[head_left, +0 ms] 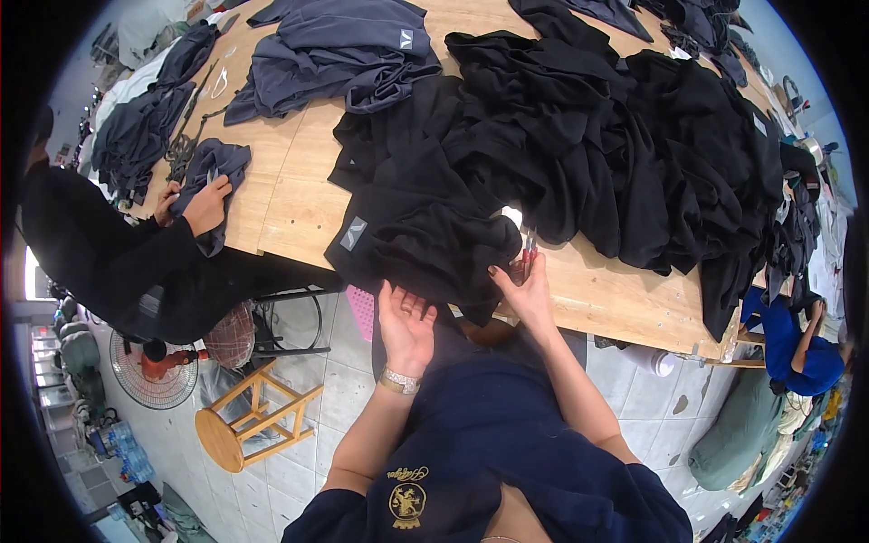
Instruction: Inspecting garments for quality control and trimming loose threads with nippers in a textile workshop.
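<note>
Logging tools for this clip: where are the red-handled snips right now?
In the head view, the red-handled snips are just right of centre, in the right hand, beside the black garment with a grey patch.

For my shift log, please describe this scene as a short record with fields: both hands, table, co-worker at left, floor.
Left hand: palm up, at the near edge of a patched black garment
Right hand: holds red-handled snips
Wooden table: heaped black garments, dark grey-blue garments
Co-worker at left: hands at a dark grey-blue garment
Floor area: wooden stool, caged fan
</note>
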Action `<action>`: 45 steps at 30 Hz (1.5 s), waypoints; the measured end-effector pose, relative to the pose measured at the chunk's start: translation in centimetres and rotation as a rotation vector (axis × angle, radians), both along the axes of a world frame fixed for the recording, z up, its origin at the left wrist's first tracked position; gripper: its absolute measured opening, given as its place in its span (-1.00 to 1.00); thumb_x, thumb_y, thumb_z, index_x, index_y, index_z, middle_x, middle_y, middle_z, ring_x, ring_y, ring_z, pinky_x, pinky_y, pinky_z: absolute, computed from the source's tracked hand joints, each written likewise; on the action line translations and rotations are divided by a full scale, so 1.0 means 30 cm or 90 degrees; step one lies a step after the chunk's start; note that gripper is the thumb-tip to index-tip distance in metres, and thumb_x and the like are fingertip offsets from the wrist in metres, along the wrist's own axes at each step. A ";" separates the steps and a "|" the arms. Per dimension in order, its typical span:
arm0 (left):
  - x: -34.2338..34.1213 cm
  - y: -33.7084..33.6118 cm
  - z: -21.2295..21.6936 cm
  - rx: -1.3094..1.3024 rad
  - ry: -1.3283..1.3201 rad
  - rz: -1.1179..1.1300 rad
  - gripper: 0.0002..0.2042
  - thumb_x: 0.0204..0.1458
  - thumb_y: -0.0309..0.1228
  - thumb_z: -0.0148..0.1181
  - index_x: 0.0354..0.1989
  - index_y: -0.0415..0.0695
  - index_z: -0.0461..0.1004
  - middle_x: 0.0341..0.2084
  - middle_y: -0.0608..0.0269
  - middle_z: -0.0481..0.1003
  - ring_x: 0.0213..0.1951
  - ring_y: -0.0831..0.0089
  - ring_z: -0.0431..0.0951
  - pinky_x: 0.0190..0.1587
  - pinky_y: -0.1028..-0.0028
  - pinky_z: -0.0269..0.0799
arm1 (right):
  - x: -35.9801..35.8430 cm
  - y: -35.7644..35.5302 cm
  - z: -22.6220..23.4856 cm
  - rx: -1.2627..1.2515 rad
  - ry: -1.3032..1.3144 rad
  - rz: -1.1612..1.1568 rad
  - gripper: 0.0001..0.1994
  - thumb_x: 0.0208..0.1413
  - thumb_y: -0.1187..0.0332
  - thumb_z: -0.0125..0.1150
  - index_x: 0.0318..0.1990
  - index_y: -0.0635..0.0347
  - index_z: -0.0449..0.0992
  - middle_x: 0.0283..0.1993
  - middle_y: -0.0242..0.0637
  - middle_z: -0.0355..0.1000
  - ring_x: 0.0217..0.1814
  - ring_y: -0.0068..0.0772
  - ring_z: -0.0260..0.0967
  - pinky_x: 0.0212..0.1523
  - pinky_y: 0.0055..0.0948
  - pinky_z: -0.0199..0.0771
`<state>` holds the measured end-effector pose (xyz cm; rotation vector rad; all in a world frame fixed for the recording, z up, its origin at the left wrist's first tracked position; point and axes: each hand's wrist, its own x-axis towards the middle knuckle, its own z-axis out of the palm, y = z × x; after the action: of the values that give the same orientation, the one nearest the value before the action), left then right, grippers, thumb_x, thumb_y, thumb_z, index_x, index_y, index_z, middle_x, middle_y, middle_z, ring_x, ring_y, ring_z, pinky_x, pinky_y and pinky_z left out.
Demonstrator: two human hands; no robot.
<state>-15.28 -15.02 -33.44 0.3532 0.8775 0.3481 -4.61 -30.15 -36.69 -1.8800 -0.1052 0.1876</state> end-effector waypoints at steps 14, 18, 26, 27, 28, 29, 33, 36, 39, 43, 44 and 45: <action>0.008 -0.084 0.050 0.136 -0.127 -0.065 -0.97 0.10 -0.41 -0.02 -0.37 -0.02 0.32 -0.44 0.42 0.39 -0.29 0.54 0.42 -0.17 0.47 0.34 | -0.112 0.143 0.194 0.013 -0.219 0.204 -0.72 -0.17 0.49 0.23 -0.32 0.25 0.24 -0.42 -0.21 0.28 -0.36 -0.21 0.20 -0.33 -0.31 0.19; 0.011 -0.084 0.067 0.124 -0.113 -0.067 -0.95 0.11 -0.42 -0.02 -0.39 -0.01 0.31 -0.50 0.47 0.35 -0.31 0.56 0.42 -0.18 0.47 0.36 | -0.097 0.143 0.165 -0.046 -0.243 0.220 -0.75 -0.16 0.50 0.20 -0.34 0.24 0.24 -0.44 -0.18 0.24 -0.35 -0.12 0.18 -0.33 -0.28 0.12; 0.012 -0.059 0.045 0.095 -0.092 -0.046 -0.88 0.07 -0.27 0.08 -0.33 0.01 0.32 -0.44 0.42 0.34 -0.29 0.54 0.37 -0.25 0.46 0.33 | 0.042 -0.056 0.027 0.083 -0.153 -0.081 -0.84 0.06 0.57 0.03 -0.28 0.24 0.18 -0.43 -0.33 0.29 -0.46 -0.58 0.28 -0.44 -0.58 0.30; 0.010 -0.064 0.039 0.089 -0.092 -0.052 -0.88 0.07 -0.27 0.08 -0.33 0.01 0.32 -0.44 0.42 0.34 -0.29 0.54 0.37 -0.25 0.46 0.33 | 0.045 -0.073 0.021 0.106 -0.063 -0.090 -0.82 0.06 0.55 0.04 -0.26 0.23 0.16 -0.45 -0.34 0.28 -0.49 -0.59 0.29 -0.47 -0.60 0.31; 0.002 -0.067 0.031 0.093 -0.040 -0.084 -0.83 0.05 -0.20 0.10 -0.33 0.02 0.32 -0.45 0.43 0.33 -0.30 0.55 0.36 -0.27 0.48 0.31 | 0.047 -0.090 0.020 0.130 0.026 -0.099 -0.80 0.06 0.54 0.04 -0.23 0.22 0.14 -0.47 -0.35 0.28 -0.52 -0.60 0.29 -0.50 -0.61 0.32; -0.003 -0.073 0.026 0.100 0.011 -0.115 -0.78 0.03 -0.14 0.13 -0.32 0.03 0.32 -0.45 0.44 0.32 -0.30 0.56 0.35 -0.29 0.50 0.29 | 0.030 -0.076 0.069 0.107 0.112 -0.080 -0.72 0.03 0.45 0.11 -0.21 0.20 0.11 -0.50 -0.36 0.28 -0.56 -0.56 0.32 -0.55 -0.59 0.34; 0.015 -0.116 0.032 -0.050 0.115 -0.312 -0.69 -0.05 -0.03 0.19 -0.30 0.05 0.35 -0.45 0.43 0.33 -0.38 0.58 0.34 -0.38 0.54 0.27 | -0.013 -0.084 -0.057 -0.144 0.130 0.058 -0.64 -0.06 0.36 0.23 -0.20 0.18 0.16 -0.51 -0.34 0.29 -0.52 -0.54 0.36 -0.51 -0.53 0.36; 0.028 -0.104 -0.030 -0.104 0.071 -0.332 -0.76 0.00 -0.18 0.15 -0.30 -0.06 0.37 -0.40 0.28 0.40 -0.30 0.45 0.42 -0.35 0.45 0.36 | -0.021 -0.062 -0.017 0.083 0.154 -0.024 -0.70 -0.06 0.49 0.19 -0.23 0.12 0.19 -0.45 -0.42 0.29 -0.47 -0.62 0.30 -0.47 -0.57 0.32; 0.064 -0.082 0.008 -0.130 -0.058 -0.322 -0.83 0.04 -0.40 0.02 -0.26 -0.23 0.38 -0.27 0.09 0.46 -0.10 0.26 0.44 -0.12 0.30 0.42 | 0.012 -0.073 0.073 0.559 0.245 -0.141 -0.75 -0.03 0.63 0.09 -0.31 0.02 0.22 -0.40 -0.47 0.30 -0.39 -0.67 0.27 -0.33 -0.57 0.37; 0.123 -0.066 0.110 -0.200 -0.307 -0.157 -0.75 0.00 -0.47 -0.12 -0.20 -0.30 0.40 -0.09 0.00 0.43 0.02 0.18 0.37 0.21 0.14 0.13 | 0.067 -0.092 0.197 0.804 0.383 -0.171 -0.88 -0.03 0.59 0.01 -0.37 0.14 0.42 -0.33 -0.34 0.42 -0.18 -0.35 0.40 0.04 -0.16 0.34; 0.133 -0.066 0.115 -0.222 -0.342 -0.153 -0.73 -0.01 -0.47 -0.14 -0.18 -0.31 0.40 -0.08 0.00 0.42 0.03 0.18 0.37 0.22 0.14 0.11 | 0.076 -0.097 0.190 0.878 0.431 -0.158 -0.89 -0.05 0.57 0.01 -0.38 0.16 0.43 -0.34 -0.32 0.43 -0.17 -0.34 0.40 0.04 -0.16 0.34; 0.142 -0.067 0.118 -0.243 -0.376 -0.149 -0.71 -0.02 -0.46 -0.15 -0.17 -0.31 0.40 -0.08 0.00 0.42 0.03 0.18 0.36 0.22 0.13 0.09 | 0.085 -0.103 0.177 0.951 0.480 -0.142 -0.90 -0.06 0.54 0.01 -0.39 0.18 0.44 -0.35 -0.30 0.44 -0.16 -0.32 0.40 0.03 -0.16 0.34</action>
<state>-11.03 -17.02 -29.89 -0.0117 0.3026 0.0515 -2.07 -33.24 -31.37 -0.2572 0.3904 0.4780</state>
